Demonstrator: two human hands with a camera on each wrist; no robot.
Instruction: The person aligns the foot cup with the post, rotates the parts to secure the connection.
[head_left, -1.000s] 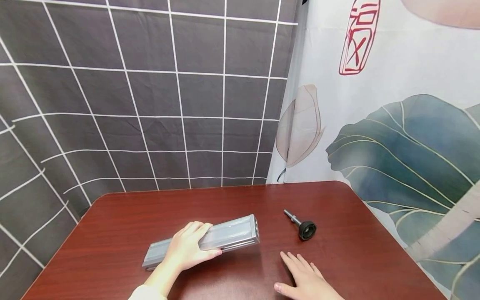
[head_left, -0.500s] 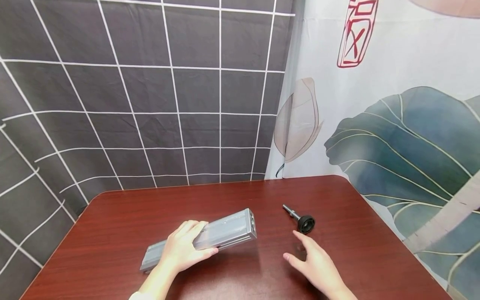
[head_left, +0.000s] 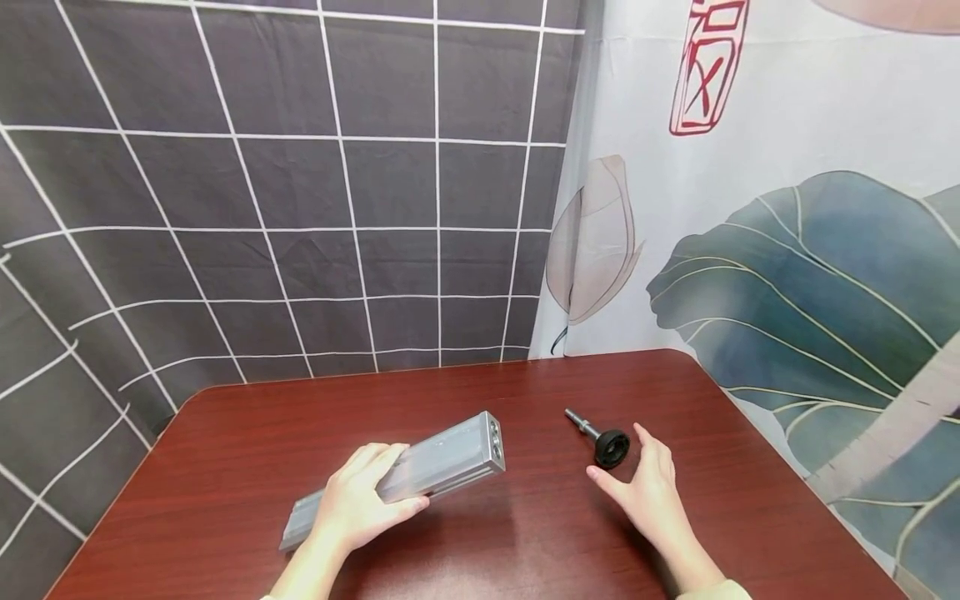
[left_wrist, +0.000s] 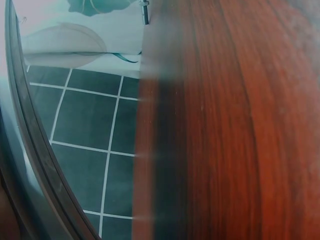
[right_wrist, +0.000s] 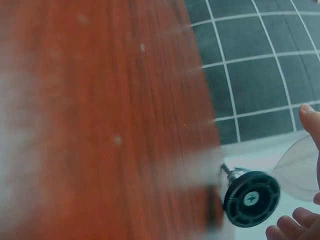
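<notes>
A silver-grey aluminium profile [head_left: 447,458] with holes in its end face slants across the left half of the table, its right end raised. My left hand [head_left: 354,502] grips it near the middle, thumb along the near side and fingers over the top. In the left wrist view, the grooved side of the profile [left_wrist: 39,135] fills the left edge. To the right lies a levelling foot [head_left: 611,449] with a black round base and a threaded metal stem. My right hand [head_left: 651,498] is beside that base, thumb and fingers spread apart. The right wrist view shows the ribbed underside of the foot [right_wrist: 252,199] near the fingertips.
Both things are over a reddish-brown wooden table [head_left: 480,550] with rounded far corners. Behind it hangs a dark grey cloth [head_left: 292,183] with a white grid. A white curtain [head_left: 630,100] printed with leaves borders the right side.
My right hand has moved forward and right to the levelling foot, with thumb and fingers spreading around its base. The profile's right end has turned slightly away from me, still in my left hand.
</notes>
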